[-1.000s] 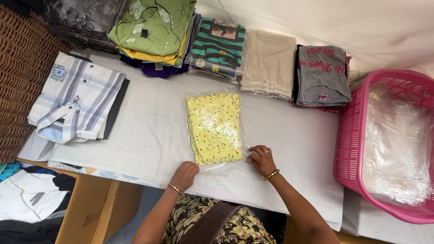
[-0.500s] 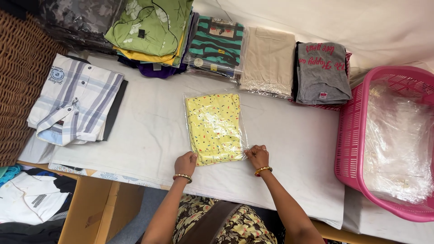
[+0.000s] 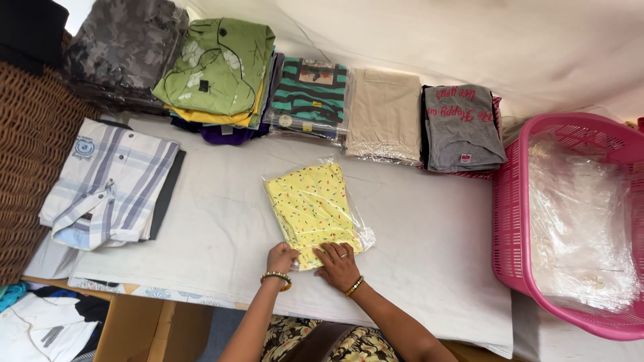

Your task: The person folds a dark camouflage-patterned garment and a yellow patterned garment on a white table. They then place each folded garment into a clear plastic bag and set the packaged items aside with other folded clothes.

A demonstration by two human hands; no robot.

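White cloth covers the table (image 3: 201,241), where at six o'clock the left hand (image 3: 280,257) and right hand (image 3: 339,264) press flat, fingers loosely spread and gripping nothing, on the bagged yellow garment (image 3: 310,208), apparently sealing its near edge.

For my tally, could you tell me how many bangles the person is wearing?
2: one bangle on the left wrist, another bangle on the right wrist, both beside the yellow garment.
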